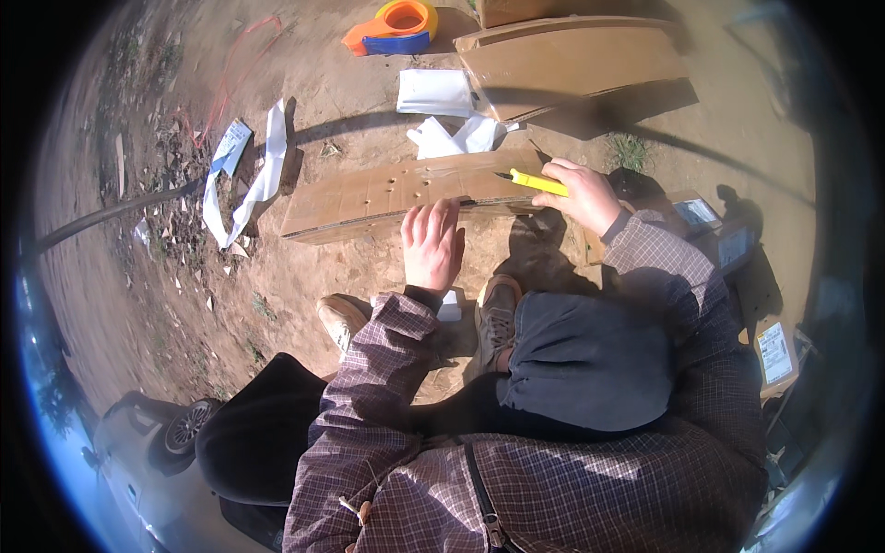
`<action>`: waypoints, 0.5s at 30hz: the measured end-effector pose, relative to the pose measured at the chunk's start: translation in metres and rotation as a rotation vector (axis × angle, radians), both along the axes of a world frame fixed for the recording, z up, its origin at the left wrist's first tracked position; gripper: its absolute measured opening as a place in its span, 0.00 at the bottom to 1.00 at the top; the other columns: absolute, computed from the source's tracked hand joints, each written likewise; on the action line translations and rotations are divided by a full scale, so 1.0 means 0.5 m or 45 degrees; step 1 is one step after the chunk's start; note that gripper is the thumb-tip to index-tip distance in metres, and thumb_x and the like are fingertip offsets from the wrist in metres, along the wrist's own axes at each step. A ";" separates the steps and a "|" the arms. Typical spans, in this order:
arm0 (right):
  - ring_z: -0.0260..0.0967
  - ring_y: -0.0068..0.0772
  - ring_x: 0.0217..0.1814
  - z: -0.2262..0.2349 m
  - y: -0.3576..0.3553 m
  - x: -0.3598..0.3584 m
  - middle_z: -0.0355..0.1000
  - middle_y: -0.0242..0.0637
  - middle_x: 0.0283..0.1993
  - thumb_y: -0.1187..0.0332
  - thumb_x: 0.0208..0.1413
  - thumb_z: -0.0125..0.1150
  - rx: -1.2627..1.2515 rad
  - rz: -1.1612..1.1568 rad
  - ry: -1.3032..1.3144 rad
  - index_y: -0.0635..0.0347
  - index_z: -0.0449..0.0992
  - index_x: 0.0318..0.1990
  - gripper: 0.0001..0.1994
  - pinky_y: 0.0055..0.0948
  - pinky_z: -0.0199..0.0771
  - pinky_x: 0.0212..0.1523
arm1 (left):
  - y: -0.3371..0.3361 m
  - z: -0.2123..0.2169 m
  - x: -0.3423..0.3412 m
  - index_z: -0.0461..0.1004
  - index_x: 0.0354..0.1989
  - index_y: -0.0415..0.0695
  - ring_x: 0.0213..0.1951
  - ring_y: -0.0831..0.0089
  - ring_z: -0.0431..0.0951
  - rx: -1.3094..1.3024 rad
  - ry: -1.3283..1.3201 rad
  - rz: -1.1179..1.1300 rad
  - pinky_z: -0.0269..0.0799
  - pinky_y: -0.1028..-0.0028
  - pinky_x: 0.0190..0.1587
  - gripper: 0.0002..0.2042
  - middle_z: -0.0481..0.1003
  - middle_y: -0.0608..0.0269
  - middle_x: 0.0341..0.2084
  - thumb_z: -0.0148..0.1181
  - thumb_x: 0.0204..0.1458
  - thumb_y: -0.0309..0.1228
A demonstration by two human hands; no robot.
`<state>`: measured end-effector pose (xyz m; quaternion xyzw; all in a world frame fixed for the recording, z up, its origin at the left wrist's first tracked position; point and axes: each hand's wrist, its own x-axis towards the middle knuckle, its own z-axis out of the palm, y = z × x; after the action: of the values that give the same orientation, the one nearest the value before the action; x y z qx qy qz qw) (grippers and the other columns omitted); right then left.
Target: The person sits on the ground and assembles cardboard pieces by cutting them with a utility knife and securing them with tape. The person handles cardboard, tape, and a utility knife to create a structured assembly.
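Observation:
A long, flat piece of brown cardboard (pixel 350 195) with several small holes lies across the ground in front of my feet. The fingers of my left hand (pixel 431 247) are curled over its near edge. In my right hand (pixel 586 195) is a yellow utility knife (pixel 539 182), its dark tip pointing left above the cardboard. The right fingers are closed around the handle, close to the cardboard's right end.
Beyond the cardboard lie crumpled white paper (pixel 456 138), a white packet (pixel 433 92) and a larger folded carton (pixel 572 64). An orange and blue tape dispenser (pixel 396 29) stands at the far side. Left is a white strip (pixel 267 175); labelled boxes (pixel 776 355) sit right.

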<state>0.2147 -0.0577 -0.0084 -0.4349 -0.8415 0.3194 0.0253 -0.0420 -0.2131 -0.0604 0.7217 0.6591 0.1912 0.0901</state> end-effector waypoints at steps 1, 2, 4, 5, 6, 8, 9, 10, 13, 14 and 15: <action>0.76 0.48 0.45 -0.031 -0.002 -0.025 0.73 0.39 0.44 0.50 0.52 0.71 0.012 0.015 0.020 0.57 0.76 0.45 0.22 0.42 0.76 0.43 | -0.006 -0.005 -0.001 0.69 0.66 0.44 0.62 0.60 0.67 0.006 0.036 -0.021 0.55 0.51 0.70 0.31 0.69 0.59 0.58 0.65 0.50 0.31; 0.76 0.48 0.45 -0.056 0.002 -0.042 0.73 0.39 0.43 0.49 0.52 0.71 -0.003 0.021 0.050 0.57 0.76 0.44 0.23 0.42 0.76 0.43 | -0.009 -0.009 -0.003 0.69 0.66 0.44 0.62 0.59 0.67 0.014 0.068 -0.041 0.55 0.51 0.70 0.31 0.69 0.58 0.58 0.65 0.50 0.30; 0.75 0.48 0.45 -0.081 0.021 -0.053 0.73 0.37 0.43 0.47 0.51 0.71 -0.051 0.063 0.119 0.56 0.76 0.44 0.24 0.43 0.76 0.43 | -0.015 -0.005 -0.005 0.68 0.66 0.43 0.62 0.59 0.67 0.033 0.090 -0.073 0.55 0.50 0.70 0.31 0.69 0.58 0.58 0.63 0.49 0.29; 0.75 0.48 0.45 -0.076 0.026 -0.059 0.72 0.37 0.44 0.47 0.51 0.71 -0.073 0.107 0.078 0.56 0.76 0.44 0.24 0.43 0.76 0.43 | -0.016 -0.002 -0.007 0.69 0.66 0.43 0.62 0.59 0.67 0.040 0.073 -0.070 0.55 0.49 0.70 0.32 0.69 0.58 0.57 0.63 0.48 0.29; 0.75 0.47 0.46 -0.069 0.034 -0.062 0.72 0.36 0.44 0.46 0.51 0.71 -0.095 0.151 0.037 0.56 0.76 0.44 0.24 0.43 0.76 0.44 | -0.016 0.001 -0.008 0.69 0.66 0.43 0.62 0.59 0.67 0.047 0.056 -0.067 0.55 0.48 0.70 0.32 0.69 0.58 0.57 0.63 0.48 0.28; 0.75 0.46 0.47 -0.055 0.037 -0.067 0.72 0.34 0.45 0.46 0.51 0.72 -0.149 0.207 0.011 0.57 0.76 0.42 0.24 0.45 0.76 0.44 | -0.016 0.002 -0.009 0.69 0.65 0.42 0.62 0.58 0.67 0.055 0.025 -0.067 0.54 0.47 0.71 0.32 0.70 0.57 0.56 0.63 0.47 0.28; 0.75 0.45 0.47 -0.059 0.037 -0.066 0.72 0.34 0.45 0.46 0.50 0.72 -0.122 0.243 0.031 0.56 0.76 0.43 0.24 0.45 0.76 0.45 | -0.017 0.001 -0.010 0.70 0.65 0.42 0.62 0.58 0.67 0.056 0.013 -0.070 0.53 0.46 0.71 0.31 0.70 0.57 0.56 0.62 0.46 0.27; 0.75 0.45 0.48 -0.064 0.037 -0.066 0.72 0.33 0.45 0.47 0.49 0.73 -0.095 0.280 0.052 0.56 0.76 0.43 0.24 0.45 0.76 0.45 | -0.017 0.000 -0.010 0.70 0.64 0.42 0.62 0.57 0.67 0.056 0.002 -0.072 0.53 0.45 0.71 0.31 0.70 0.56 0.55 0.62 0.46 0.27; 0.76 0.42 0.47 -0.083 0.033 -0.062 0.72 0.32 0.44 0.49 0.46 0.74 0.119 0.386 0.110 0.53 0.75 0.44 0.24 0.42 0.78 0.43 | -0.011 0.010 -0.004 0.71 0.61 0.41 0.62 0.55 0.67 0.013 -0.072 -0.078 0.50 0.42 0.73 0.29 0.70 0.55 0.55 0.60 0.44 0.25; 0.76 0.41 0.47 -0.090 0.031 -0.060 0.72 0.31 0.44 0.49 0.45 0.74 0.214 0.422 0.125 0.53 0.74 0.44 0.25 0.41 0.78 0.42 | -0.010 0.014 -0.001 0.71 0.59 0.40 0.63 0.54 0.66 -0.016 -0.082 -0.071 0.48 0.40 0.73 0.29 0.70 0.54 0.57 0.60 0.43 0.25; 0.76 0.40 0.46 -0.097 0.025 -0.059 0.73 0.31 0.43 0.49 0.44 0.74 0.285 0.420 0.115 0.52 0.73 0.44 0.25 0.39 0.79 0.41 | -0.008 0.017 0.004 0.71 0.57 0.39 0.65 0.54 0.65 -0.044 -0.093 -0.064 0.46 0.39 0.73 0.28 0.69 0.52 0.58 0.59 0.42 0.25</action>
<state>0.1852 -0.0452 -0.0568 -0.2708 -0.9296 0.2429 0.0587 -0.0400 -0.2172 -0.0522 0.7288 0.6404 0.2037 0.1314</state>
